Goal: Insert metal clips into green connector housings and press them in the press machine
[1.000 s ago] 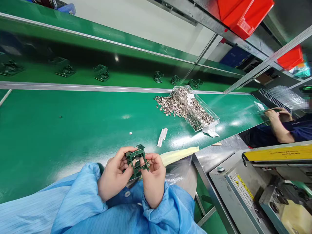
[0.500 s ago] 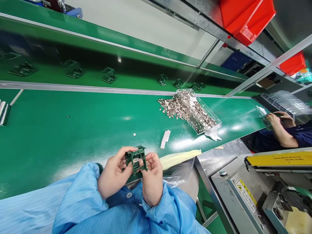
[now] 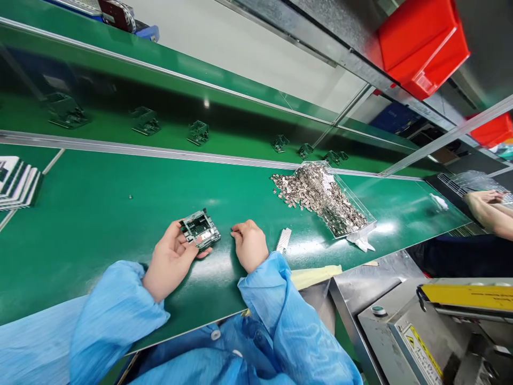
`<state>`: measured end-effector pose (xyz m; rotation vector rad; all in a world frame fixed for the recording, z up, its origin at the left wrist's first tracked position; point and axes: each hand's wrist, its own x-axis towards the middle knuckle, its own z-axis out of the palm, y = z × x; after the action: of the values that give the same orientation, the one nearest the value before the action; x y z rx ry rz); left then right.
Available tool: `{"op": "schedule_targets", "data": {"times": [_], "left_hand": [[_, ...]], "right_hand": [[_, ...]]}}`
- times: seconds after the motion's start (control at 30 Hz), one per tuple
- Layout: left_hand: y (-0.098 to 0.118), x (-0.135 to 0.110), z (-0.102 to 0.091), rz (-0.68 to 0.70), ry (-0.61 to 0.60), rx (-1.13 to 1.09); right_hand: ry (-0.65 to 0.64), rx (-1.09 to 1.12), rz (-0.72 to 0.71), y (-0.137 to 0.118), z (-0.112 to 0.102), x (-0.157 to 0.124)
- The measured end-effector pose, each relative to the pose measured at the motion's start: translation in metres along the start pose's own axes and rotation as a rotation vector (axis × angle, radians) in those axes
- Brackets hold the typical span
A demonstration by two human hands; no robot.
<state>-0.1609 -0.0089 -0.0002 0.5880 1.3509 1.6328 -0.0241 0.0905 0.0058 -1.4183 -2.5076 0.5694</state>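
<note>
My left hand (image 3: 170, 262) is closed around a green circuit board assembly (image 3: 200, 230), a boxy open frame with a dark hollow middle and pale parts along one side. It is held tilted just above the bench. To the right of it, apart from the assembly, my right hand (image 3: 250, 246) rests at the green bench top with thumb and forefinger pinched together. What sits between those fingertips is too small to make out. A strip of small white pieces (image 3: 284, 240) lies just right of my right hand.
A clear tray (image 3: 364, 227) of small metal pieces (image 3: 304, 187) spills onto the green bench (image 3: 160, 187). Stacked boards (image 3: 20, 184) stand at the left. Yellow cloth (image 3: 316, 277) lies at the front edge, near a machine (image 3: 385, 326). A co-worker's hand (image 3: 487, 206) is far right.
My right hand has left the assembly and moved to the bench, where a small pale piece lay before. My left hand has moved forward and left, turning the assembly. The view has shifted.
</note>
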Motion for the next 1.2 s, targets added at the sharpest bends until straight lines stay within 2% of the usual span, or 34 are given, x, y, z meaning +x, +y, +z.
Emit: {"op": "schedule_targets", "data": {"times": [0.07,0.17,0.37,0.43,0.6,0.7,0.83,0.93,1.1,1.2], "left_hand": [[0.000,-0.002,0.002,0.005,-0.012,-0.001],[-0.003,-0.004,0.002,0.033,-0.042,0.002],[-0.007,-0.005,0.002,0.026,-0.113,0.012],[-0.007,-0.007,0.002,0.007,-0.138,0.011],[-0.008,-0.014,0.005,-0.017,-0.184,0.023],[-0.011,-0.019,0.011,-0.012,-0.221,0.053],[-0.018,-0.025,0.018,0.008,-0.253,0.110],[-0.023,-0.029,0.022,0.029,-0.281,0.142],[-0.027,-0.036,0.032,0.040,-0.343,0.186],[-0.027,-0.039,0.040,0.047,-0.363,0.184]], "right_hand": [[-0.075,-0.096,0.016,-0.003,-0.003,0.000],[-0.162,-0.127,0.025,-0.006,-0.010,0.000],[-0.163,-0.090,-0.008,-0.002,-0.014,-0.008],[-0.117,0.056,-0.017,0.004,-0.011,-0.018],[0.066,0.849,0.026,0.013,-0.004,-0.056],[0.118,1.020,0.021,0.009,-0.005,-0.073],[0.217,1.036,0.054,0.005,-0.008,-0.086],[0.314,0.932,0.069,0.005,-0.009,-0.090],[0.364,0.855,-0.026,0.006,-0.011,-0.092],[0.382,0.827,0.035,0.005,-0.009,-0.095]]}}
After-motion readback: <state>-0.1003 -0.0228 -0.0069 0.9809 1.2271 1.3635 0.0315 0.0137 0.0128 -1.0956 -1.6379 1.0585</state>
